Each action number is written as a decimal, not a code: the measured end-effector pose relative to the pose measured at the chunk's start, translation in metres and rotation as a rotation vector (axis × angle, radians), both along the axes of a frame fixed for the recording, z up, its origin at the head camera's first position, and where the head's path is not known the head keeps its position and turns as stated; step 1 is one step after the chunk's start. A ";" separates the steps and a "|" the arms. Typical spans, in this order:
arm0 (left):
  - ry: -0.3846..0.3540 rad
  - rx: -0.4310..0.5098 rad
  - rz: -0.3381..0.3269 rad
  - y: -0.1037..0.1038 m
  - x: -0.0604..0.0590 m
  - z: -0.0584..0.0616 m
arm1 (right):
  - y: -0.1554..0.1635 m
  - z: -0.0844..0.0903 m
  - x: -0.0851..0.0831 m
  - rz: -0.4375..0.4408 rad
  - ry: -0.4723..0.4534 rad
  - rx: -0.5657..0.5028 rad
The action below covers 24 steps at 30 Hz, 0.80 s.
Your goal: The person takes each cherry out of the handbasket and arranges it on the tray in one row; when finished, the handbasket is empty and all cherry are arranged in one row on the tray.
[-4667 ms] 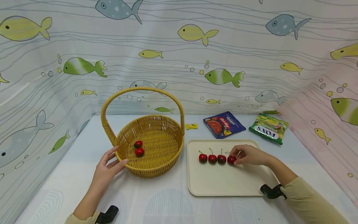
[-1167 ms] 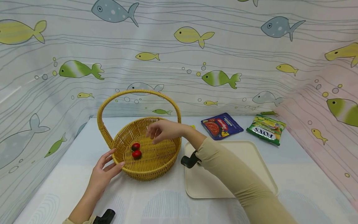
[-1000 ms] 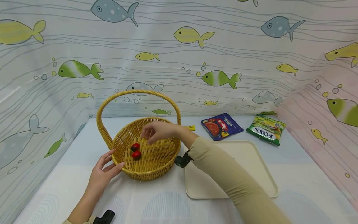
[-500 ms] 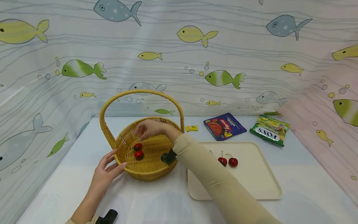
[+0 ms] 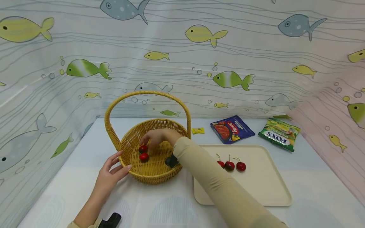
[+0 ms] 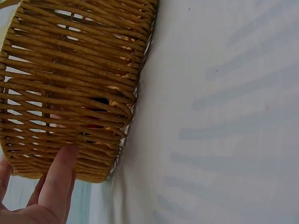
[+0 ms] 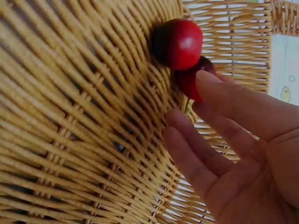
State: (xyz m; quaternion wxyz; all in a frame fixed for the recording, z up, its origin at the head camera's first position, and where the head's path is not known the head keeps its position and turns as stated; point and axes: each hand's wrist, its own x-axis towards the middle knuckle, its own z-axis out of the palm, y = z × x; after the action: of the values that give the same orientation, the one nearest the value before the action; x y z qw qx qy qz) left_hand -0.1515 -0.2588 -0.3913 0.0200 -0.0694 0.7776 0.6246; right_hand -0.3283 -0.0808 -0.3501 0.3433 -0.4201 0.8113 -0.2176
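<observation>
A yellow wicker basket [image 5: 159, 175] with a tall handle holds two red cherries. My right hand [image 5: 156, 138] is down inside it. In the right wrist view, its thumb and index finger pinch one cherry [image 7: 188, 86], while the other cherry [image 7: 180, 44] lies against it on the woven bottom. My left hand [image 5: 109, 174] touches the basket's near left side with spread, fairly straight fingers; a fingertip [image 6: 67, 156] rests on the wicker in the left wrist view. On the beige tray [image 5: 265, 193], cherries [image 5: 240, 166] with stems stand in a row, and my right sleeve hides part of the tray.
Behind the tray lie a blue Barilla pouch [image 5: 232, 129] and a green Fox's candy bag [image 5: 279, 134]. A small yellow packet [image 5: 198, 130] is near the basket's right side. Fish-patterned curtain [image 5: 182, 63] surrounds the white table [image 5: 165, 209].
My right hand has left the row of cherries on the tray, crossed left over the basket, and come down onto a cherry inside. My left hand stays at the basket's side.
</observation>
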 end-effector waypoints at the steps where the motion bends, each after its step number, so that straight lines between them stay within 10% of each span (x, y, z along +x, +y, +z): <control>1: 0.001 -0.002 -0.002 0.001 0.000 0.000 | 0.001 -0.001 0.000 0.000 -0.008 0.004; 24: 0.012 -0.026 0.011 0.002 0.001 0.002 | 0.002 0.012 -0.002 0.059 0.085 -0.021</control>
State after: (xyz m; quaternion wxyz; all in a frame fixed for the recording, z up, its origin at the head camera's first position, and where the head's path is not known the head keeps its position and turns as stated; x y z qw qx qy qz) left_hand -0.1503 -0.2565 -0.3895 0.0111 -0.0703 0.7854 0.6149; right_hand -0.3302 -0.0787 -0.3384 0.3106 -0.4563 0.8101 -0.1977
